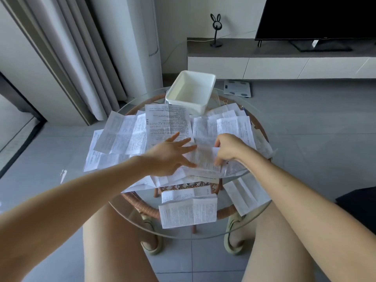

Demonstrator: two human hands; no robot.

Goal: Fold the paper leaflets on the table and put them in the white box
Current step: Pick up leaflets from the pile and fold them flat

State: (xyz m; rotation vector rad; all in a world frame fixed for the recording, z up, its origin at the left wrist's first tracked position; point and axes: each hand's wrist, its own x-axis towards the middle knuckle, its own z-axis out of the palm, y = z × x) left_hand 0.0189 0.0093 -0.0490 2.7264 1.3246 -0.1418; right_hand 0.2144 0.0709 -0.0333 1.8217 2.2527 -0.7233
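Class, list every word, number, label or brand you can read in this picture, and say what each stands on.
No text here can be read.
On the leaflets: dense printed lines, too small and blurred to read.
On the television: a tiny mark on the lower bezel, illegible.
On the white box: no label visible.
On the floor scale: no readable marking.

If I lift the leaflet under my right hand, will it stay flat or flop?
Probably flops: the leaflet is thin, creased paper, buckling where the right hand pinches it. Likely light, so it may slide over the loose leaflets underneath.
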